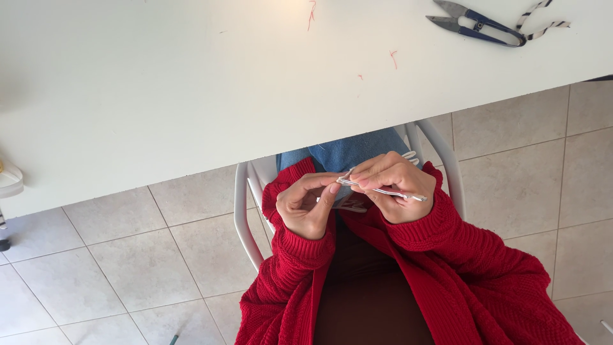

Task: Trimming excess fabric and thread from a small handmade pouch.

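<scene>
My two hands are raised together over my lap, below the edge of the white table. My right hand grips a thin silver crochet hook that points left. My left hand pinches a small pale bit of thread or yarn work at the hook's tip, thumb and forefinger closed on it. Both sleeves are red knit cardigan. What hangs below the fingers is mostly hidden.
Blue-handled thread snips with a striped cord lie on the table's far right. Red thread scraps dot the tabletop. A white plastic chair holds me, on a beige tiled floor. A white object sits at the table's left edge.
</scene>
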